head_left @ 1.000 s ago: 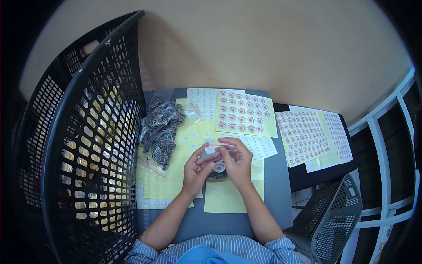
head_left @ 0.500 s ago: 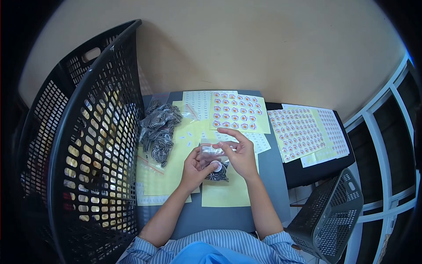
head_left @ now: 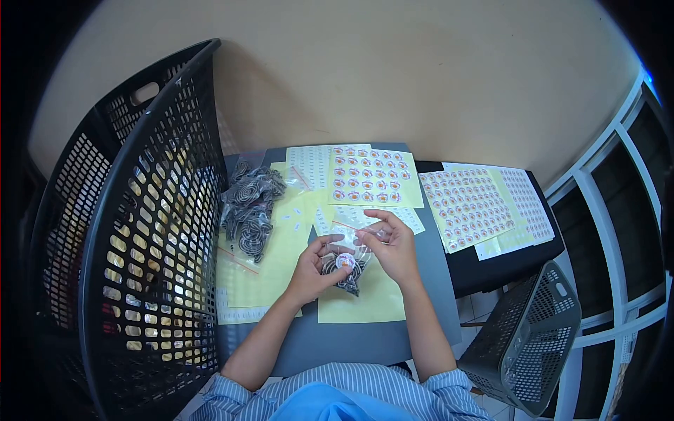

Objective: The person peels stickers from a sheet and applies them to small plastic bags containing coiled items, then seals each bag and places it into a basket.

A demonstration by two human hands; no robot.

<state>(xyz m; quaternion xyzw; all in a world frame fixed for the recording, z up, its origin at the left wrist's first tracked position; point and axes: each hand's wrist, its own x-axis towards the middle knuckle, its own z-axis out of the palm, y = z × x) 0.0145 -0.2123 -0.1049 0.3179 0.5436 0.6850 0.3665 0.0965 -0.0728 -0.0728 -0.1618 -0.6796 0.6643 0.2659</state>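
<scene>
A clear zip bag [head_left: 349, 279] with dark spiral-patterned pieces inside is held up over the yellow sheets. A round printed sticker [head_left: 345, 261] is on its front. My left hand [head_left: 314, 272] is closed on the bag's left side, with the thumb at the sticker. On the upper right edge of the bag, my right hand [head_left: 393, 248] grips the plastic with thumb and fingers, its index finger stretched out above. The bag's top with a red strip shows between my hands. Beneath lies a yellow backing sheet [head_left: 361, 309].
More filled bags [head_left: 251, 200] are piled at the left of the grey table [head_left: 337, 351]. Behind are a sheet of round stickers [head_left: 372, 175] and small label sheets; further sticker sheets [head_left: 467, 207] lie right. A tall black basket [head_left: 151, 231] stands left, a grey basket [head_left: 523, 344] lower right.
The bag has opened out flatter, and its top edge and red strip now show higher up. My right hand has shifted slightly right, to the bag's edge. The sticker faces up more fully.
</scene>
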